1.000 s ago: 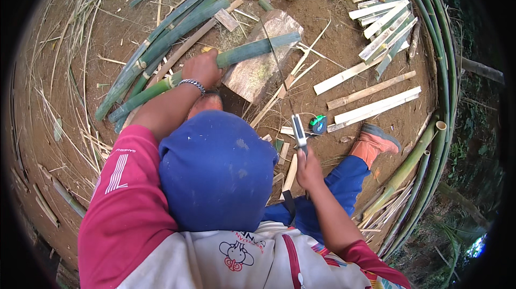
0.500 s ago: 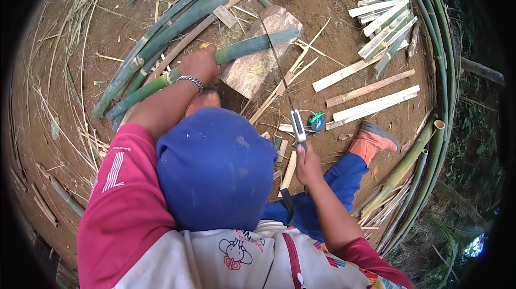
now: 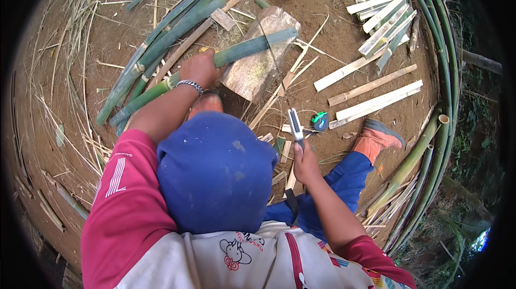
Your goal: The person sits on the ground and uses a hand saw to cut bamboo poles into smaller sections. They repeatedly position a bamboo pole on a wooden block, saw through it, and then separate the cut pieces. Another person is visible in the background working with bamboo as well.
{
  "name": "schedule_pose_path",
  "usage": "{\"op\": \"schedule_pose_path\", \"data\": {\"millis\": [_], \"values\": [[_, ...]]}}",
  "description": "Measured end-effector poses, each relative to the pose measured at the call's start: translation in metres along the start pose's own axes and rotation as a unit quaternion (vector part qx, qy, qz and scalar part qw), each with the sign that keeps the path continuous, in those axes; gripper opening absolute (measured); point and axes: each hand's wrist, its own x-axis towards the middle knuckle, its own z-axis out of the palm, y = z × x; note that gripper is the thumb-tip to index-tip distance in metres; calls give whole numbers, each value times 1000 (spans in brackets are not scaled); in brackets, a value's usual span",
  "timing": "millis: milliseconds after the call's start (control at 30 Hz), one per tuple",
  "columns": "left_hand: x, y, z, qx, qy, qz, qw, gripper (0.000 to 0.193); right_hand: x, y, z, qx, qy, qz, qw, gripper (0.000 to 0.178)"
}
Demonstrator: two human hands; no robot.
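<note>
My left hand [image 3: 200,69] is closed around a green bamboo piece [image 3: 242,50], a bracelet on the wrist. The bamboo slants up to the right, its far part resting across a wood block [image 3: 263,66]. My right hand [image 3: 306,162] grips the dark handle of a hand saw [image 3: 294,122], low and to the right of the block. The saw's thin blade runs up and away and crosses the bamboo near its far end. How deep the blade sits in the bamboo I cannot tell. A blue-clothed bent knee [image 3: 215,173] stands between my arms.
Long green bamboo lengths [image 3: 183,25] lie at the left. Split pale strips [image 3: 379,20] are piled at the far right, with loose strips [image 3: 376,103] nearer. A tape measure [image 3: 320,122] lies beside the saw, near my right boot [image 3: 379,141]. Bent bamboo poles [image 3: 449,74] edge the right side.
The saw and my right hand have shifted only slightly, the blade still across the bamboo. My left hand keeps its hold on the bamboo; the whole view has shifted a little.
</note>
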Motion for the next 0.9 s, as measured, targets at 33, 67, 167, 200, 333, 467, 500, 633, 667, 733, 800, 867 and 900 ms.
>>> {"op": "schedule_pose_path", "data": {"millis": [33, 67, 167, 200, 333, 467, 500, 633, 667, 733, 800, 867, 900], "values": [[3, 1, -2, -1, 5, 9, 1000, 23, 28, -22, -7, -10, 0, -6, 1000, 48], [2, 3, -4, -2, 9, 18, 1000, 23, 57, -52, -15, -19, 0, -11, 1000, 49], [-2, 12, -10, 2, 2, 29, 1000, 23, 109, -107, -31, -18, -22, -20, 999, 52], [-1, 12, -13, 5, -4, 27, 1000, 23, 107, -109, -31, -20, -26, -22, 999, 52], [-3, 7, -11, 9, -15, 3, 1000, 25, 20, -22, -11, -26, 14, -17, 999, 50], [-8, 10, -8, 9, -20, 12, 1000, 25, -9, 10, -5, -17, -2, 9, 1000, 47], [-3, 10, -9, 11, -8, 13, 1000, 26, 17, -9, -13, -13, -10, 7, 1000, 48], [0, 15, -10, 6, 15, 26, 1000, 22, 120, -104, -27, 13, -11, -41, 999, 51], [-1, 14, -9, 9, 10, 20, 1000, 22, 118, -107, -28, 14, -19, -34, 999, 51], [-1, 12, -10, 13, -1, 9, 1000, 22, 107, -107, -27, 17, -34, -20, 999, 51], [-3, 6, -7, 11, -1, 7, 1000, 22, 53, -59, -16, 9, -11, -9, 1000, 51], [1, 6, -4, 11, -4, 9, 1000, 21, -10, 28, 6, -22, 14, -8, 1000, 50], [1, 8, -6, 16, -4, 10, 1000, 21, -15, 31, 6, -20, 0, 7, 1000, 50]]}}
